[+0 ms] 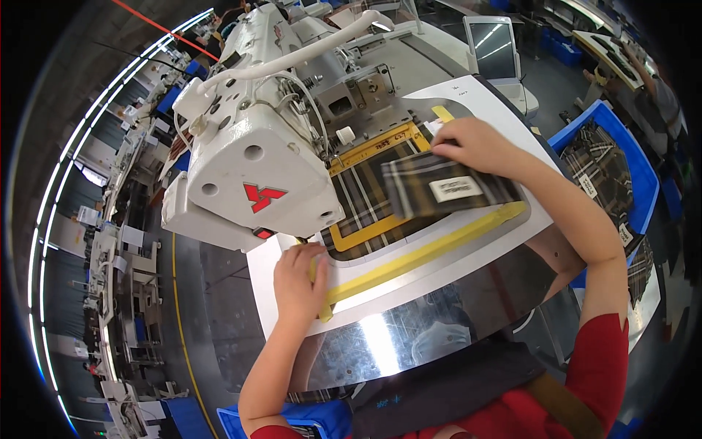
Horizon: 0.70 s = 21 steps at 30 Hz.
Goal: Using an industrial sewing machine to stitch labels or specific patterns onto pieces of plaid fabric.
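My right hand [472,146] pinches the top edge of a dark plaid fabric piece [406,186] bearing a white label [453,189]. That piece is blurred and held over a yellow frame [357,238] on the bed of a white sewing machine [263,146]. More plaid fabric [358,197] lies inside the frame, partly covered by the held piece. My left hand [298,282] rests on the left end of the white template sheet [274,256], its fingers stretched toward the machine head and its thumb apart. Nothing shows in its grasp.
Yellow tape [424,257] runs along the near side of the template. In front is a shiny metal table edge [365,347]. A blue bin [636,168] with plaid pieces stands at the right; another blue bin [314,417] sits below. A screen [493,47] stands behind.
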Each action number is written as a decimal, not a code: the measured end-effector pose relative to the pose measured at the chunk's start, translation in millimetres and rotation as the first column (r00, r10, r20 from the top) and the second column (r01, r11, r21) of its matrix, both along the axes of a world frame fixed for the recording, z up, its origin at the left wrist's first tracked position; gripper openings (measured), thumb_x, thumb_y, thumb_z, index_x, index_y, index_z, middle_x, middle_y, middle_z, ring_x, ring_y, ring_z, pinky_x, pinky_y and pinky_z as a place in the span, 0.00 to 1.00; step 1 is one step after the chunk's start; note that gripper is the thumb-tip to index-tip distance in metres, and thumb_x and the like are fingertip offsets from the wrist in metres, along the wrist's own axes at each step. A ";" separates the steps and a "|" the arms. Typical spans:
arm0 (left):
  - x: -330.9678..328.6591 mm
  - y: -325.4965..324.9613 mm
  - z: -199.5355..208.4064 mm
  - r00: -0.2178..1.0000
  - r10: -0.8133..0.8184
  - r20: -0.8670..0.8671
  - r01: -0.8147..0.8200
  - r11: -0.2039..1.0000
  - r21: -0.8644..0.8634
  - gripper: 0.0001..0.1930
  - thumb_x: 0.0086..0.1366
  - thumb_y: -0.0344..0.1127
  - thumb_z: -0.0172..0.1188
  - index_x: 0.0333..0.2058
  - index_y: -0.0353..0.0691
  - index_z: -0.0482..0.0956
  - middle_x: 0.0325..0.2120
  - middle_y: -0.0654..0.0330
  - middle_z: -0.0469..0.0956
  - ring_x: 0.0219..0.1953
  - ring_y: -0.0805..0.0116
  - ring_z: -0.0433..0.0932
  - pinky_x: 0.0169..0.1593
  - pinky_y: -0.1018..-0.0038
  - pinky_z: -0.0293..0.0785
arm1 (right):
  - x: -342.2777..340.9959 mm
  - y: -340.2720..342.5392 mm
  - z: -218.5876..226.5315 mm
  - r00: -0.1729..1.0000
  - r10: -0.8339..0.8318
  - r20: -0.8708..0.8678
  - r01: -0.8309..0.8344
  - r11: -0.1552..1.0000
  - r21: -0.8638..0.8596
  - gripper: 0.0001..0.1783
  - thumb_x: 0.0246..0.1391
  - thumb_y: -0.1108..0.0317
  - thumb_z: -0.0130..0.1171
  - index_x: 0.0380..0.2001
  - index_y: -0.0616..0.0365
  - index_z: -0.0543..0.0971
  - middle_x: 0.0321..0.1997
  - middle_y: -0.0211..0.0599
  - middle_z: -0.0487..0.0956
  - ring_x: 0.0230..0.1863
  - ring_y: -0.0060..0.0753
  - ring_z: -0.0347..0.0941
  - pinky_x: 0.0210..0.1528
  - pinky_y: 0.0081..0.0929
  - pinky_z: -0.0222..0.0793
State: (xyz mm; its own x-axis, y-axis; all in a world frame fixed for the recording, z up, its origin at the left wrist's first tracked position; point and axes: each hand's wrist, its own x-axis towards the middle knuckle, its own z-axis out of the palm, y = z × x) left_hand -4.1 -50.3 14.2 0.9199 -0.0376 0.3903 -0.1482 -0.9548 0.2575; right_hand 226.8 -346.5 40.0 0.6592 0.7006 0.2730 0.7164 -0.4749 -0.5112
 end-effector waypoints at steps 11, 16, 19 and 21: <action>89.7 37.1 -36.7 0.988 -0.136 0.070 0.146 0.973 -0.180 0.21 0.58 0.23 0.57 0.52 0.36 0.73 0.48 0.53 0.77 0.51 0.59 0.76 0.54 0.70 0.70 | 17.0 136.7 -36.1 0.980 0.002 0.199 0.020 0.993 -0.112 0.08 0.48 0.62 0.61 0.28 0.53 0.82 0.28 0.39 0.81 0.34 0.45 0.78 0.37 0.40 0.73; 90.1 29.1 -35.3 0.986 -0.164 0.000 0.158 0.948 -0.278 0.25 0.61 0.22 0.54 0.58 0.32 0.65 0.54 0.53 0.71 0.53 0.61 0.74 0.55 0.69 0.71 | 17.2 128.4 -40.8 0.987 -0.034 0.160 0.042 0.998 -0.047 0.08 0.48 0.62 0.61 0.28 0.53 0.82 0.28 0.38 0.80 0.35 0.45 0.78 0.38 0.41 0.73; 91.3 23.6 -35.2 0.989 -0.132 0.068 0.144 0.968 -0.204 0.23 0.61 0.22 0.56 0.56 0.33 0.68 0.50 0.54 0.75 0.53 0.63 0.75 0.54 0.70 0.71 | 11.1 125.9 -47.0 0.956 -0.018 0.292 0.004 0.999 0.047 0.08 0.50 0.61 0.60 0.29 0.54 0.81 0.32 0.37 0.79 0.39 0.44 0.76 0.43 0.40 0.70; 91.3 29.0 -37.2 0.983 -0.146 0.109 0.169 0.956 -0.240 0.20 0.58 0.24 0.58 0.51 0.35 0.74 0.44 0.54 0.79 0.50 0.61 0.76 0.52 0.68 0.72 | -1.6 124.0 -44.1 0.879 0.008 0.476 -0.090 0.985 0.150 0.09 0.51 0.61 0.60 0.30 0.54 0.81 0.34 0.36 0.78 0.41 0.43 0.74 0.46 0.39 0.68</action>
